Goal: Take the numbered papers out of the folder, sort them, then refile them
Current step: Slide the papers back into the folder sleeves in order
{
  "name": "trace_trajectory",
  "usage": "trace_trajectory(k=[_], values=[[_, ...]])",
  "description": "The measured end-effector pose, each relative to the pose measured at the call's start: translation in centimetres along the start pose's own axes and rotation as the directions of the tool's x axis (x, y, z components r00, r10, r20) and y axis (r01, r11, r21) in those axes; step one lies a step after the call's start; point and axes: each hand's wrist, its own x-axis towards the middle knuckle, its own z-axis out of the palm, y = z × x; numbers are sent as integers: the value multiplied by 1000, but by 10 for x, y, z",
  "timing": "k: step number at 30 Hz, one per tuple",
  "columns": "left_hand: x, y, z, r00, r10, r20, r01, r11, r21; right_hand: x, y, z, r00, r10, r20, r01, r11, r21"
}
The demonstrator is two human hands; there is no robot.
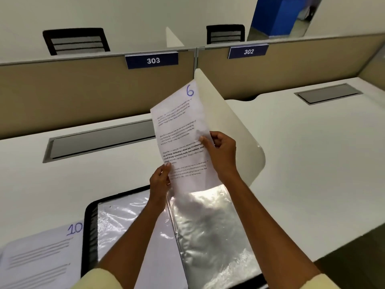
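Paper 6 (181, 130) between both hands.

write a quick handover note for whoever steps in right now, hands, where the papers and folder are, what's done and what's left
Left hand pinches the lower left edge of the paper marked 6; right hand grips its right edge. The sheet is held up above the open folder, its bottom end at the mouth of a clear sleeve.
The paper marked 10 lies on the desk left of the folder.
Done: at least 6 and 10 are out of their sleeves.
Left: other sheets are not visible; finish pulling papers, sort them by number, refile.
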Motion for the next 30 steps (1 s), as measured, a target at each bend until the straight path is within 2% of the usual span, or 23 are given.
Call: trace_trajectory(k=[5,9,18,24,30], values=[[-41,9,-33,993,-66,97,66,998,5,-44,-16,-21,999,-9,-46,5,997,-76],[-72,6,-56,982,-103,155,90,992,90,-78,-17,-40,998,1,-60,-12,981,-193],[-144,-24,-90,967,-192,165,129,934,333,-165,24,-73,966,236,-107,-259,866,-428],[-180,-49,-100,962,-218,164,137,906,401,-203,54,-91,898,422,-127,-438,824,-360],[-200,-65,-96,978,-189,88,138,903,407,-231,65,-111,871,480,-110,-486,802,-347]])
